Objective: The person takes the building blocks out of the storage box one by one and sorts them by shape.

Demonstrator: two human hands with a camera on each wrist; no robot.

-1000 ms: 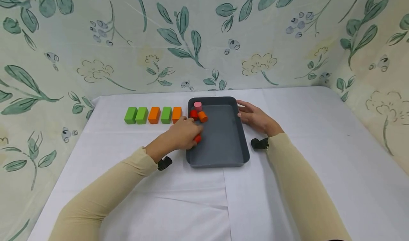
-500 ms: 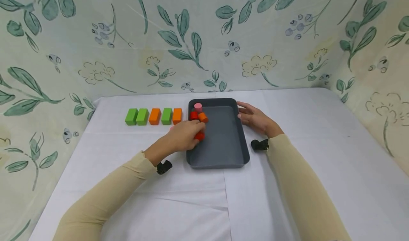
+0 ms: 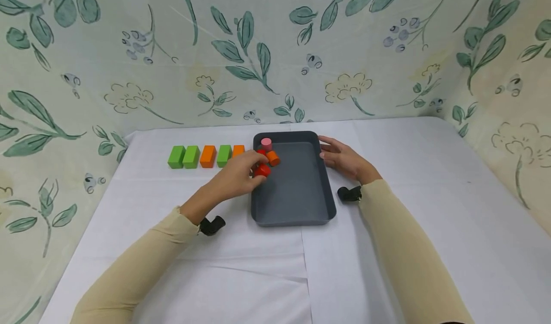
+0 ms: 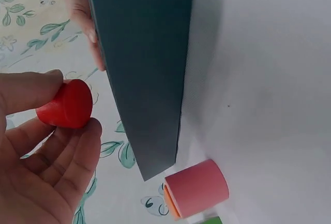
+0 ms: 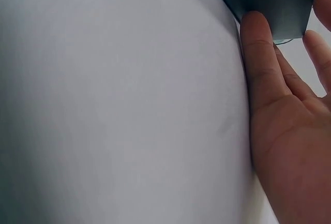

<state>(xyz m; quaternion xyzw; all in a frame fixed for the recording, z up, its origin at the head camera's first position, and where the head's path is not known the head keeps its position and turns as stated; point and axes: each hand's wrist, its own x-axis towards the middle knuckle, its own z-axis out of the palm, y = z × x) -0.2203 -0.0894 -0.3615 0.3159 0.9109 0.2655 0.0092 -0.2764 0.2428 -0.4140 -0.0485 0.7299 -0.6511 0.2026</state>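
Note:
My left hand (image 3: 236,177) pinches a red cylinder block (image 4: 72,103) between thumb and fingers. In the head view it is over the left rim of a dark grey tray (image 3: 301,204), and the left wrist view shows it raised above the rim. Inside the tray's far left corner are a pink cylinder (image 3: 266,144), an orange cylinder (image 3: 273,158) and another red one, partly hidden by my fingers. My right hand (image 3: 346,162) rests against the tray's right wall, its fingers fairly straight. Another pink cylinder (image 4: 196,188) lies outside the tray, hidden behind my left hand in the head view.
Left of the tray, green blocks (image 3: 191,157) and orange blocks (image 3: 208,156) stand in a row on the white cloth (image 3: 193,276). The nearest orange block is partly covered by my left hand. A leaf-patterned curtain (image 3: 172,75) hangs behind the table.
My left hand has lifted the red cylinder from low inside the tray and drawn it up, away and slightly left. My right hand has kept its place at the tray's side.

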